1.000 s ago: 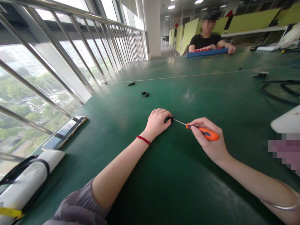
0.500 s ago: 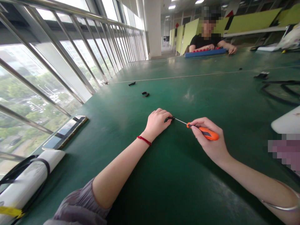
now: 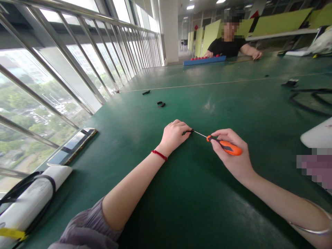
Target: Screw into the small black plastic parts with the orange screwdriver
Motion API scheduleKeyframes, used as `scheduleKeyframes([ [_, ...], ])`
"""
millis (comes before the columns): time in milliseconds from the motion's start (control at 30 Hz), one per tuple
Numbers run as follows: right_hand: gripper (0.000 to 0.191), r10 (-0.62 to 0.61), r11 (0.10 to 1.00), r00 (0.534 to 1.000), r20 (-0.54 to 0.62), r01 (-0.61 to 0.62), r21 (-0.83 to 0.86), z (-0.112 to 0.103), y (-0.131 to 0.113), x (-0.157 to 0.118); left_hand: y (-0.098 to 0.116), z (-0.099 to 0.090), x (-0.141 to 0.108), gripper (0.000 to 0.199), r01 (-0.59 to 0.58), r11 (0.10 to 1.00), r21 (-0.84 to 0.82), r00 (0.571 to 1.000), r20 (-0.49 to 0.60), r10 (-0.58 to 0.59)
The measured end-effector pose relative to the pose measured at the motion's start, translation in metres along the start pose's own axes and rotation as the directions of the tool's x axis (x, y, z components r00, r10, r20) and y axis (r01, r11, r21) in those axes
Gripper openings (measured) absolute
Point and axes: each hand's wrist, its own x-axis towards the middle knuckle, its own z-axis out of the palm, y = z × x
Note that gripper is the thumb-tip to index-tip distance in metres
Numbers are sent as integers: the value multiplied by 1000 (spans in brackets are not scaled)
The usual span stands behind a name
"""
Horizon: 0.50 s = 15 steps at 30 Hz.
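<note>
My left hand [image 3: 175,135] rests on the green table and pinches a small black part [image 3: 188,131] between thumb and fingers. Most of that part is covered by my fingers, so its kind is unclear. In my right hand [image 3: 234,157] is a screwdriver [image 3: 232,148] with an orange and dark grey handle. Its thin metal shaft points left, and the tip meets the black part at my left fingertips. Farther up the table lie two small black pieces [image 3: 161,104] close together, and another black piece [image 3: 146,92] beyond them.
A phone [image 3: 72,146] and a white bar with black cable [image 3: 33,197] lie along the left edge by the metal railing [image 3: 77,65]. Black cables [image 3: 311,100] and a white object [image 3: 317,134] are at right. Across the table [image 3: 233,97], a person sits behind a blue tray [image 3: 204,61] holding red pieces.
The blue tray across the table has shifted left, with the other person's hand beside it. My hands stay almost in place; the screwdriver handle looks slightly turned.
</note>
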Motion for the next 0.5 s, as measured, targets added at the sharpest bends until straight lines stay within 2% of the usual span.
scheduleKeyframes([
  [167,21,-36,999,997,-67,36,-4,1,1,1,1,0,1,12,-2,1000,-20,1000,13,2],
  [400,13,-2,999,1000,23,3,-35,-1,-1,-1,4,-2,1,13,18,998,-57,999,49,-15],
  [500,18,-51,997,997,-51,48,-56,0,-2,0,4,-2,1,12,13,998,-68,999,49,-10],
])
